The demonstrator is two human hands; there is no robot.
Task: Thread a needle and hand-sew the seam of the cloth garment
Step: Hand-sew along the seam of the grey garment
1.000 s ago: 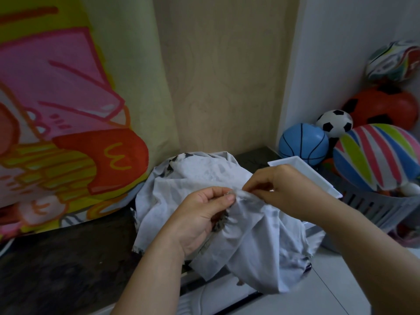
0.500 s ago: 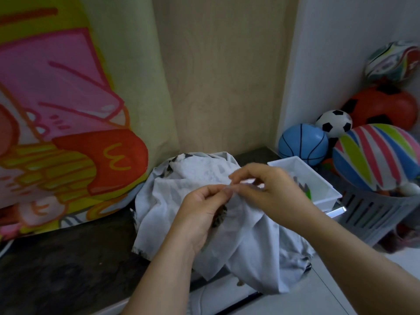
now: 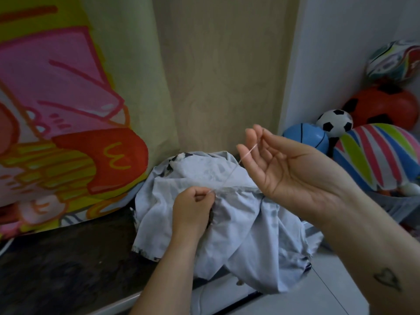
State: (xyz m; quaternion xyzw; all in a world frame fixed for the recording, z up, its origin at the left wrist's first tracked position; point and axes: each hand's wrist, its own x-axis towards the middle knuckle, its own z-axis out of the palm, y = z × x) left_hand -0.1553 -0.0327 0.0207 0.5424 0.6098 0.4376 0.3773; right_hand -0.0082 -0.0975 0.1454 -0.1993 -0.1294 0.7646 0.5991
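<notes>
Head view, near to far. The right forearm [image 3: 354,235], bearing a small heart tattoo [image 3: 386,279], and the left forearm enter from the lower edge. Left hand [image 3: 192,206]: fingers [image 3: 203,197] curled, gripping a gathered fold of the garment [image 3: 250,237] at its seam. The garment, a pale blue-grey cloth, lies crumpled on the near right corner of the dark table [image 3: 68,258] and hangs over its edge. Right hand [image 3: 286,167]: raised above the garment, palm toward the camera, fingertips [image 3: 250,137] pinching the upper end of the thread [image 3: 234,168]. The thread runs taut and diagonal from the seam by the left hand up to the right hand. The needle is too small to make out. Behind, left: a cartoon-printed hanging [image 3: 56,114]. Centre: a wood-grain panel [image 3: 218,76]. Right, against the white wall: a striped ball [image 3: 384,155], a blue ball [image 3: 305,137], a black-and-white ball [image 3: 335,122] and a red ball [image 3: 381,105].
</notes>
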